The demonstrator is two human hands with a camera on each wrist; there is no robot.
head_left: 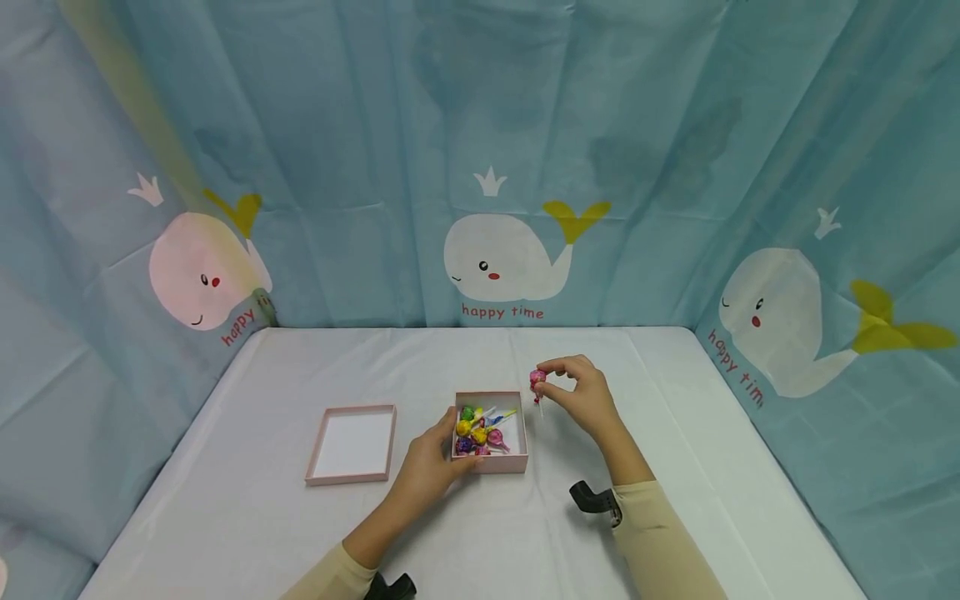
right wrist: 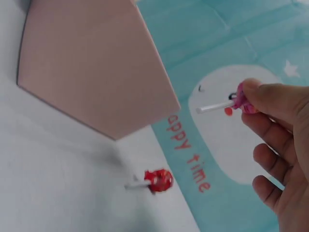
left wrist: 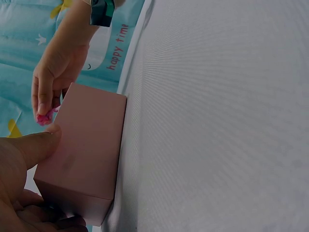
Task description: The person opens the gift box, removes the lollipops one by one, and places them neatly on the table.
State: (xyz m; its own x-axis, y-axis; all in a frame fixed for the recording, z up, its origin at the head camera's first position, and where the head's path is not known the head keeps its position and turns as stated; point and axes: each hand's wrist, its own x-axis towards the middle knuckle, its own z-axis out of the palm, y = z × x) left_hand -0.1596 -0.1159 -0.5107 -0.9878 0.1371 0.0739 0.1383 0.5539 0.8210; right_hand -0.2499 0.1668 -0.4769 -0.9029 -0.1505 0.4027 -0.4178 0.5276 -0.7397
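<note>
A pink box [head_left: 501, 463] stands on the table with several wrapped lollipops [head_left: 480, 429] inside, in green, yellow, purple and pink wrappers. My left hand [head_left: 432, 454] grips its left side, the thumb [left wrist: 41, 145] laid on one wall and the fingers bent around the corner. Just beyond the box's right side, my right hand [head_left: 583, 394] pinches a pink lollipop [right wrist: 244, 99] by its wrapped head between thumb and forefinger, above the table. The lollipop's white stick points away from the hand in the right wrist view. A red lollipop [right wrist: 160, 181] lies on the table past the box.
To the left of the box lies a shallow pink lid [head_left: 351, 446], its white inside facing up. A white cloth covers the table [head_left: 225, 500]. Blue curtains [head_left: 360, 250] printed with whales enclose the back and both sides.
</note>
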